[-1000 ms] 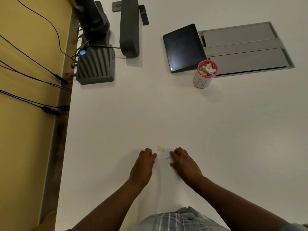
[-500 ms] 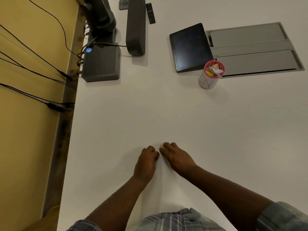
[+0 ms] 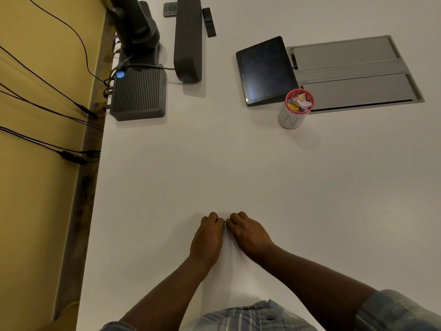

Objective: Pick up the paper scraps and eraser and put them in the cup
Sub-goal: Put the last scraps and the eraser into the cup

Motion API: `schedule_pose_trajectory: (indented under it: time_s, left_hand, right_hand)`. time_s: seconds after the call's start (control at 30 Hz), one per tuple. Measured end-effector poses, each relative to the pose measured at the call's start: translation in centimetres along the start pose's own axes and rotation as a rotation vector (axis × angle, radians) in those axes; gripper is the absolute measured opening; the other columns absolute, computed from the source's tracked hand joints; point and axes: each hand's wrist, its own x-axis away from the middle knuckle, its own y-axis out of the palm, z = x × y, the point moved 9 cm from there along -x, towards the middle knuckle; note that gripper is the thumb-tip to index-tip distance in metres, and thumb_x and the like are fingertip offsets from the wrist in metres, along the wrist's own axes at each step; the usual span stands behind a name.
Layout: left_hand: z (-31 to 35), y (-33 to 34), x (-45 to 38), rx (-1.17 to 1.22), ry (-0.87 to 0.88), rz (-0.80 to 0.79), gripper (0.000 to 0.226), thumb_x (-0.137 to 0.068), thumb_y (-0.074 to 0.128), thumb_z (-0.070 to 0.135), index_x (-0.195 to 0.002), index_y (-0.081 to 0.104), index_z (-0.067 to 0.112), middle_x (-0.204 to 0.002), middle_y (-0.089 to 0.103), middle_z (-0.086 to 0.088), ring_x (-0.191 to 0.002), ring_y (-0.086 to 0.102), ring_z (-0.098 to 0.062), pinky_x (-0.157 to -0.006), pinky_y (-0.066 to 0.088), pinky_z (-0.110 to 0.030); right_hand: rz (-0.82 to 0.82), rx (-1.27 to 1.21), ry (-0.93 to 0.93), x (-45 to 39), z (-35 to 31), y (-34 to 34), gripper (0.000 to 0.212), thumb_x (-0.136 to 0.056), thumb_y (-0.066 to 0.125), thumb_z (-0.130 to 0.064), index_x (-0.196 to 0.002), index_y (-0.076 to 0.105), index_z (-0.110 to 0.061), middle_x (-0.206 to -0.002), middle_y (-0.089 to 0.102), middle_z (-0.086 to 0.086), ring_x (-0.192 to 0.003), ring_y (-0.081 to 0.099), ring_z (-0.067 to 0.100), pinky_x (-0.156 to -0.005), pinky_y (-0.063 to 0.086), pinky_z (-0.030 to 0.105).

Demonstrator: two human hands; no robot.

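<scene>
Left hand: the left hand (image 3: 207,237) rests knuckles-up on the surface (image 3: 238,168) near its near edge, fingers curled under; whether it pinches anything cannot be told.
Right hand: the right hand (image 3: 248,232) lies just beside it, fingertips almost touching the left's, also curled down; what it holds, if anything, is hidden.
Scraps and eraser: no loose scrap or eraser shows on the bare surface; any piece left would be under the two hands, and that cannot be confirmed.
Cup: the cup (image 3: 290,117), red-rimmed, stands well apart toward the far right, just beside the tablet (image 3: 263,68) and touching or nearly touching the grey hatch (image 3: 353,75) set into the surface; it is already heaped with paper scraps (image 3: 301,103) up to the rim.
Risk, grip: a small flat scrap pressed on a smooth top may slide rather than lift, and could slip out between the fingers on the long carry.
Risk, cup: the heap sits high, so a fresh piece may bounce off or push others over the rim.
Risk, knock: a light, tall cup could tip if the hand brushes its rim, spilling onto the hatch slot.
Risk, sight: hands cover the piece, so a missed pinch may go unnoticed.
</scene>
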Motion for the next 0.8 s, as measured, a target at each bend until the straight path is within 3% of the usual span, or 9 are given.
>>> schedule_pose_trajectory:
  time_s: [0.17,0.27,0.33,0.4,0.47,0.53,0.6,0.67,0.8]
  left_hand:
    - [0.1,0.4,0.3,-0.084,0.063,-0.015,0.020,-0.099,0.034,0.023,-0.089,0.050,0.017,-0.089,0.051,0.002,-0.077,0.047,-0.010,-0.063,0.045,-0.025]
    - [0.4,0.1,-0.4,-0.091,0.123,-0.007,0.017,-0.093,0.043,0.009,-0.086,0.059,0.013,-0.089,0.057,-0.001,-0.080,0.050,-0.013,-0.067,0.044,-0.025]
    - [-0.7,-1.2,-1.5,0.060,0.032,0.045,0.017,-0.083,0.053,-0.001,-0.079,0.066,0.009,-0.083,0.065,-0.003,-0.079,0.058,-0.016,-0.068,0.041,-0.019]
    - [-3.0,-2.5,-2.3,0.243,-0.173,0.086,0.014,-0.080,0.061,0.001,-0.074,0.069,0.011,-0.079,0.070,-0.001,-0.075,0.062,-0.015,-0.068,0.041,-0.015]
    - [-5.4,-2.8,-2.7,0.472,-0.375,0.081,0.015,-0.082,0.064,0.005,-0.073,0.070,0.016,-0.077,0.071,-0.003,-0.074,0.065,-0.018,-0.075,0.051,-0.024]
    - [-6.7,-2.9,-3.1,0.755,-0.497,0.077,0.018,-0.084,0.065,0.003,-0.073,0.068,0.017,-0.077,0.068,-0.006,-0.071,0.064,-0.019,-0.076,0.055,-0.032]
    - [-7.1,-3.4,-3.7,0.998,-0.563,0.065,0.017,-0.085,0.062,-0.001,-0.077,0.066,0.013,-0.081,0.064,-0.007,-0.071,0.060,-0.015,-0.068,0.055,-0.024]
    - [-7.2,-3.9,-4.5,1.208,-0.604,0.055,0.017,-0.087,0.057,-0.006,-0.081,0.064,0.008,-0.083,0.062,-0.006,-0.075,0.059,-0.013,-0.059,0.054,-0.016]
    - [-6.6,-4.3,-6.0,1.375,-0.636,0.045,0.019,-0.091,0.049,-0.008,-0.084,0.061,0.005,-0.086,0.060,-0.006,-0.080,0.058,-0.012,-0.059,0.054,-0.013]
  right_hand:
    - [0.025,0.002,0.021,0.1,-0.1,-0.1,0.023,-0.095,0.040,-0.007,-0.108,0.058,-0.004,-0.103,0.057,0.013,-0.096,0.052,0.029,-0.064,0.045,0.037]
    - [0.036,-0.035,0.126,-0.2,0.9,-0.1,0.021,-0.094,0.041,-0.008,-0.104,0.059,-0.006,-0.101,0.057,0.011,-0.095,0.053,0.028,-0.065,0.043,0.036]
    - [0.139,-0.173,0.329,-0.1,3.2,-1.1,0.019,-0.091,0.046,-0.009,-0.097,0.064,-0.008,-0.096,0.061,0.008,-0.090,0.058,0.026,-0.069,0.045,0.034]
    - [0.267,-0.424,0.601,1.0,6.8,-2.1,0.017,-0.085,0.054,-0.008,-0.090,0.071,-0.010,-0.088,0.069,0.005,-0.082,0.064,0.024,-0.071,0.049,0.029]
    - [0.343,-0.692,0.842,2.9,10.4,-2.1,0.013,-0.080,0.063,-0.010,-0.081,0.075,-0.016,-0.078,0.073,-0.002,-0.073,0.068,0.016,-0.071,0.051,0.022]
    - [0.393,-0.977,1.006,4.6,13.1,-1.5,0.012,-0.076,0.070,-0.012,-0.070,0.074,-0.021,-0.068,0.072,-0.005,-0.065,0.068,0.012,-0.071,0.056,0.025]
    - [0.453,-1.251,1.073,5.5,14.7,-1.3,0.012,-0.075,0.074,-0.007,-0.069,0.073,-0.017,-0.070,0.073,0.005,-0.066,0.069,0.017,-0.072,0.058,0.030]
    - [0.515,-1.481,1.076,5.7,15.6,-1.7,0.010,-0.077,0.073,0.001,-0.072,0.072,-0.008,-0.079,0.071,0.012,-0.072,0.068,0.020,-0.067,0.058,0.025]
    - [0.574,-1.686,1.034,5.4,17.0,-3.5,0.008,-0.079,0.069,0.008,-0.075,0.068,0.000,-0.084,0.069,0.012,-0.078,0.066,0.018,-0.061,0.056,0.018]
